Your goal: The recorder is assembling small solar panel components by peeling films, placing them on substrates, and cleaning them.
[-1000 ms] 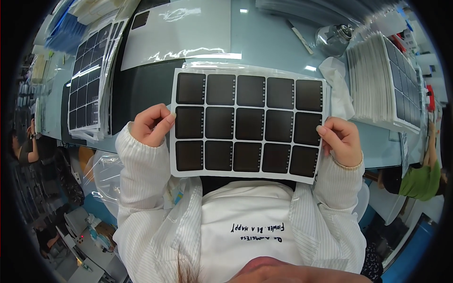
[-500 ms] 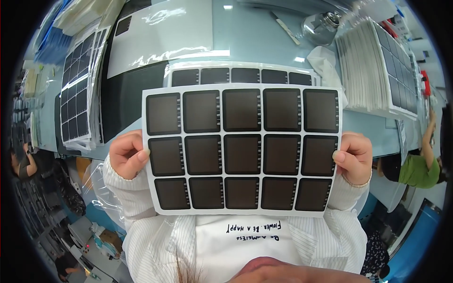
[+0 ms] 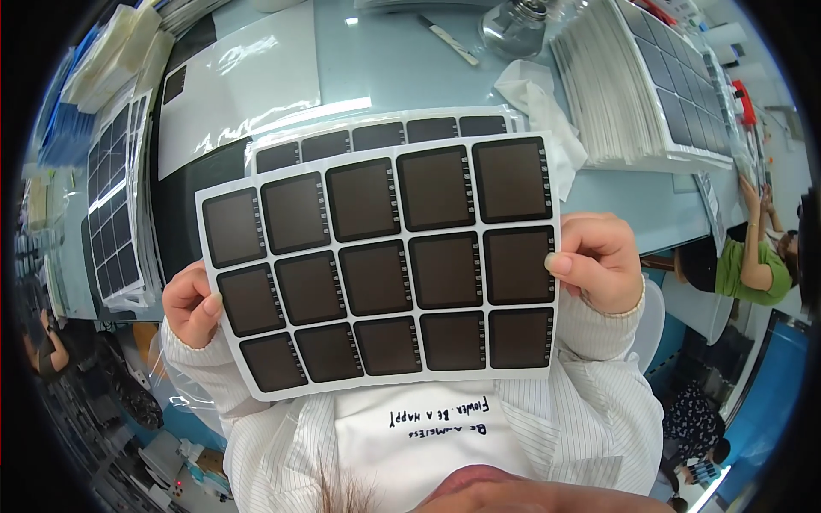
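Note:
Between my two hands I hold up a white sheet that carries rows of dark, rounded-square panels. My left hand pinches its left edge, thumb on the front face. At the opposite edge my right hand grips it the same way, with the thumb near the middle row. The sheet is tilted, its right side higher than its left, and apart from the table. Behind it, partly hidden, a similar panelled sheet lies on the table.
Stacks of panelled sheets stand at left and at right. A white cloth, a glass jar, a slim white-handled tool and a glossy white sheet lie farther back. A person in green is at the right.
The held sheet has shifted left and turned, so its right side now sits higher. Both hands moved with it, keeping their grip. The whole view has also swung somewhat.

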Demonstrator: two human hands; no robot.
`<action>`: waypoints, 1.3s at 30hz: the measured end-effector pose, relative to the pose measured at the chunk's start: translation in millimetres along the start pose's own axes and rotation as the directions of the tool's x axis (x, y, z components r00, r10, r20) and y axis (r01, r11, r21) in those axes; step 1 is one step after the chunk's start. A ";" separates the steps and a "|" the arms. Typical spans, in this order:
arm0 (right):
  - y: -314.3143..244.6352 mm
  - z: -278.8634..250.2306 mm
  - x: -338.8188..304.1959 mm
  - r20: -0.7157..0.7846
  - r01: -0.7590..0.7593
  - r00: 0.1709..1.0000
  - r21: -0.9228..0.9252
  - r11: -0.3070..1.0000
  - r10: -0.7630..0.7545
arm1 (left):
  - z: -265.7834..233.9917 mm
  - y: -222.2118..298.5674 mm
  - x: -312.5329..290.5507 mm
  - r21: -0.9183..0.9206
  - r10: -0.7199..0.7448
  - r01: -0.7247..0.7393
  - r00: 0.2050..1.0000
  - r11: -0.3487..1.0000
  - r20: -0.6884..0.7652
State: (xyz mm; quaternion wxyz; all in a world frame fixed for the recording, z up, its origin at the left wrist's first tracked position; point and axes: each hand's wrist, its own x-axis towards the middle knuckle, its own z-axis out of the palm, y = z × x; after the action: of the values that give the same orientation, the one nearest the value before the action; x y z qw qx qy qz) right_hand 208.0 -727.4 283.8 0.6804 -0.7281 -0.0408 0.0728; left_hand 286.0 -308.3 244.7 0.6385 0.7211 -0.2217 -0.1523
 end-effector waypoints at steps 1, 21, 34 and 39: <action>0.4 -0.1 -0.4 -0.012 -0.052 0.999 0.052 0.997 0.053 | 0.6 -1.0 0.1 -0.031 -0.017 0.016 1.000 0.999 -0.014; 6.5 -13.2 15.4 -0.146 -0.190 0.959 0.302 0.934 0.242 | 9.8 -0.2 25.4 -0.225 -0.222 0.200 0.972 0.954 -0.076; 11.1 -18.7 20.0 -0.172 -0.173 0.950 0.402 0.899 0.260 | 10.9 -8.6 37.1 -0.284 -0.334 0.300 0.939 0.911 -0.080; 13.3 -22.7 16.3 -0.231 -0.120 0.947 0.386 0.915 0.222 | 21.6 -2.1 40.3 -0.277 -0.332 0.299 0.940 0.913 -0.078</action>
State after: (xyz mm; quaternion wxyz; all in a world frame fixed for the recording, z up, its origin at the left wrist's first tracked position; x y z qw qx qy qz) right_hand 227.2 -748.1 271.1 0.7944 -0.5918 0.1309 0.0390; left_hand 309.8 -347.3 242.1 0.7073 0.6650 -0.0402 -0.2364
